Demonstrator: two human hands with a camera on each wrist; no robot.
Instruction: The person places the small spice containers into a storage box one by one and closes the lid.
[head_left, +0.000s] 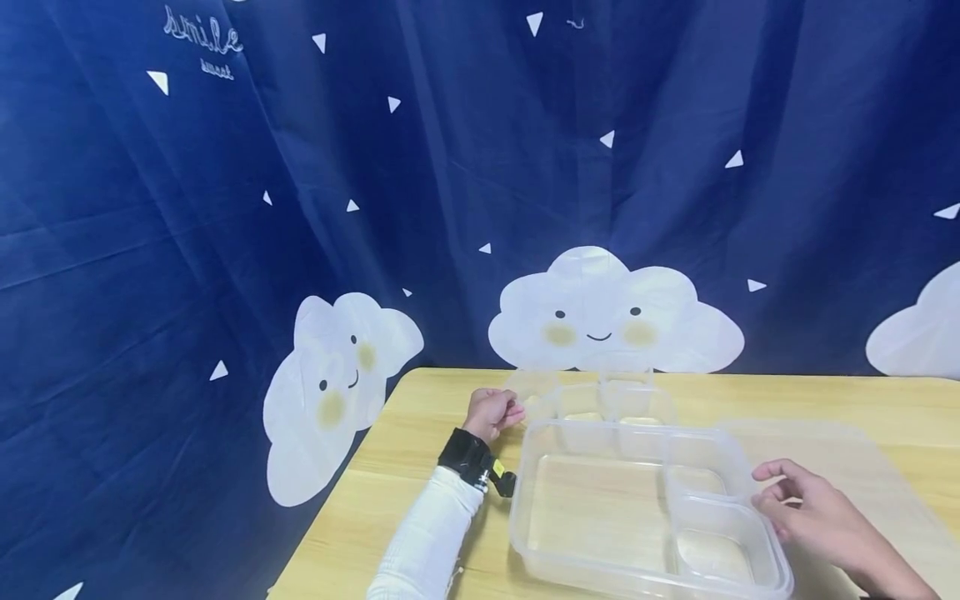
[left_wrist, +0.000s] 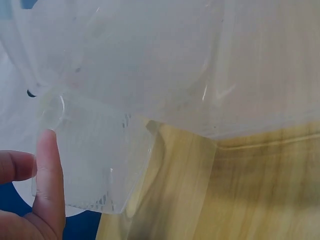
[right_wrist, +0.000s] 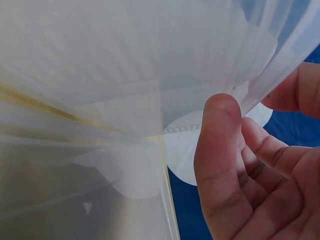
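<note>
Clear plastic container: left hand pinches far insert; right hand fingers relaxed beside rim.

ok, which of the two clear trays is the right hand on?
The near tray, the big one with one large and two small compartments. The right hand touches its right rim; the left hand is at the smaller far tray.

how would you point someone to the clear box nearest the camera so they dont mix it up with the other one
Start at the wooden table in front of the blue cloud curtain. Two clear plastic containers sit on it, between the left hand and the right hand. The near container is the larger one, with one wide compartment and smaller ones beside the right hand, while the far container is smaller and sits behind it.
</note>
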